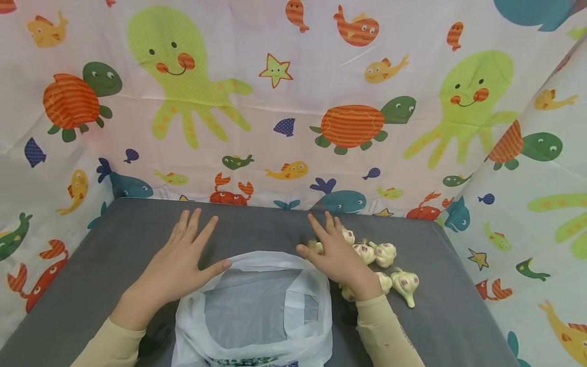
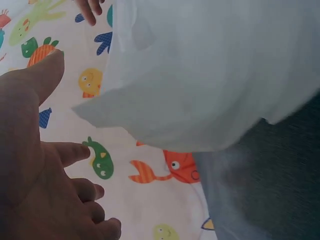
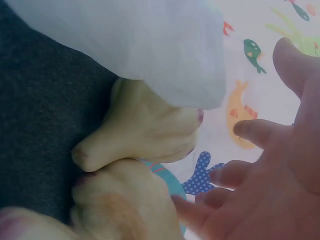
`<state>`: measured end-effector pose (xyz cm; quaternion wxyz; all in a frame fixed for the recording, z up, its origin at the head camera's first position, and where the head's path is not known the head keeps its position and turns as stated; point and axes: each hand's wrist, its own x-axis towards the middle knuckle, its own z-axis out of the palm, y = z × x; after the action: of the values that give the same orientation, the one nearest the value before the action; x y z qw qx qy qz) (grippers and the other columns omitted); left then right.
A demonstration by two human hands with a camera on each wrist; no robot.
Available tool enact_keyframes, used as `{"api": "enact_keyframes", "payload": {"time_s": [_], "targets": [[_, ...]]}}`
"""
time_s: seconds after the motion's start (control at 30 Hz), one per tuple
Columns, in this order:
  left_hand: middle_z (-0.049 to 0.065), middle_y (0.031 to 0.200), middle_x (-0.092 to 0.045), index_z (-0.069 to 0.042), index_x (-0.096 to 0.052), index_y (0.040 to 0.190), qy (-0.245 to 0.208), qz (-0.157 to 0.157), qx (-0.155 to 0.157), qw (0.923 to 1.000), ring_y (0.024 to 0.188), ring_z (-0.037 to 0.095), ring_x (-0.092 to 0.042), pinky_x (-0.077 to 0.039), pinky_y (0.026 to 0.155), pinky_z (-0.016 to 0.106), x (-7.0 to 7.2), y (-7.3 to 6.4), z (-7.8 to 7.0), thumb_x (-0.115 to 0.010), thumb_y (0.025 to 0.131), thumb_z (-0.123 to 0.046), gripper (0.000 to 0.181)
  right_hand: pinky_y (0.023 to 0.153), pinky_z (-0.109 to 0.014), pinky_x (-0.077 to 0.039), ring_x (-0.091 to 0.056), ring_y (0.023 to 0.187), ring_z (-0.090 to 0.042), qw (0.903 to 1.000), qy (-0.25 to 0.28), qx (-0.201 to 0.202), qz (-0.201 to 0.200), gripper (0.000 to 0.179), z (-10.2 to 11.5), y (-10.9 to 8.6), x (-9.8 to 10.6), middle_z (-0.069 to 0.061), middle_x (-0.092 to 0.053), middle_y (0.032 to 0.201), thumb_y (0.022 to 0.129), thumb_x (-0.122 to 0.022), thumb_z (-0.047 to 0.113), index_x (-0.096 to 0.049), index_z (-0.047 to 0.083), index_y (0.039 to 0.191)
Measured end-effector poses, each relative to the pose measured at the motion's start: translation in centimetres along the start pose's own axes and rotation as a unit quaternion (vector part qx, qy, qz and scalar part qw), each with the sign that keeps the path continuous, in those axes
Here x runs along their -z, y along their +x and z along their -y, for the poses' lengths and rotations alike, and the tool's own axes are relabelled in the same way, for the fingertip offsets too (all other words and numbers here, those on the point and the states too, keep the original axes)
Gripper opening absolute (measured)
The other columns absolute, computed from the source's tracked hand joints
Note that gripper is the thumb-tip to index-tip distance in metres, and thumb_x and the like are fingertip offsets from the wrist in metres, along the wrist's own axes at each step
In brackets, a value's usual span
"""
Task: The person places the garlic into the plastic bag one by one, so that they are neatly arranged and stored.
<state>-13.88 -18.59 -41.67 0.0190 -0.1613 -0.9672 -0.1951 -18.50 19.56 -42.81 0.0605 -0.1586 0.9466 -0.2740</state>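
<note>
A white plastic bag stands on the grey table with its mouth open toward me. My left hand hovers over its left edge, fingers spread and holding nothing; the thumb overlaps the rim in the head view. On the other side my right hand is also spread and empty, beside the bag's right rim. Several garlic bulbs lie to the right of the bag, partly hidden under the right hand and forearm. In the right wrist view, a garlic bulb sits close against the bag.
The grey table runs back to a white cloth printed with sea animals, which hangs behind it and along both sides. Dark shadow lies at the bag's lower left, near the left sleeve.
</note>
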Motion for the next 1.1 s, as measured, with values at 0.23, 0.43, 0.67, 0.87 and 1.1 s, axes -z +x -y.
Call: {"api": "enact_keyframes", "payload": {"time_s": [0.23, 0.43, 0.67, 0.87, 1.1], "targets": [[0.022, 0.181, 0.006, -0.013, -0.018, 0.176, -0.012, 0.006, -0.008, 0.9999, 0.165, 0.044, 0.012, -0.041, 0.106, 0.08, -0.6, -1.4, 1.5, -0.061, 0.099, -0.078, 0.11, 0.118, -0.071, -0.036, -0.059, 0.142, -0.038, 0.9982, 0.057, 0.017, 0.007, 0.093, -0.6, -0.3, -0.6, -0.014, -0.002, 0.182, 0.104, -0.061, 0.069, -0.012, 0.038, 0.176], [0.021, 0.182, -0.001, -0.013, -0.016, 0.177, -0.016, 0.007, -0.007, 0.9998, 0.166, 0.046, 0.003, -0.039, 0.105, 0.082, -0.6, -2.4, 2.2, -0.063, 0.099, -0.075, 0.11, 0.121, -0.064, -0.037, -0.04, 0.156, -0.039, 0.998, 0.053, 0.036, 0.002, 0.095, -1.0, -0.3, -0.7, -0.017, -0.019, 0.18, 0.104, -0.064, 0.066, -0.017, 0.028, 0.177], [0.02, 0.18, -0.019, -0.012, -0.021, 0.176, -0.023, 0.009, 0.007, 0.9997, 0.164, 0.047, -0.018, -0.044, 0.102, 0.079, -0.8, -3.3, 2.6, -0.063, 0.099, -0.075, 0.109, 0.123, -0.059, -0.037, -0.052, 0.148, -0.036, 0.9978, 0.043, 0.051, -0.006, 0.092, -1.2, -0.2, -0.8, -0.015, -0.032, 0.176, 0.106, -0.067, 0.057, -0.026, 0.014, 0.175], [0.023, 0.17, -0.042, -0.011, -0.031, 0.173, -0.031, -0.008, 0.019, 0.9993, 0.15, 0.049, -0.046, -0.044, 0.107, 0.075, -1.2, -4.4, 3.2, -0.066, 0.1, -0.071, 0.101, 0.122, -0.056, -0.039, -0.053, 0.148, -0.033, 0.9971, 0.034, 0.068, -0.008, 0.08, -1.3, -0.1, -0.8, -0.015, -0.042, 0.171, 0.11, -0.066, 0.046, -0.034, 0.005, 0.171], [0.019, 0.166, -0.049, -0.013, -0.037, 0.171, -0.057, -0.025, 0.02, 0.9979, 0.146, 0.045, -0.051, -0.045, 0.108, 0.073, -1.7, -5.5, 3.7, -0.072, 0.1, -0.065, 0.095, 0.101, -0.049, -0.054, -0.07, 0.106, -0.022, 0.9982, 0.032, 0.051, -0.003, 0.077, -1.2, -0.2, -0.7, -0.017, -0.066, 0.145, 0.107, -0.072, 0.037, -0.038, 0.006, 0.17]]}}
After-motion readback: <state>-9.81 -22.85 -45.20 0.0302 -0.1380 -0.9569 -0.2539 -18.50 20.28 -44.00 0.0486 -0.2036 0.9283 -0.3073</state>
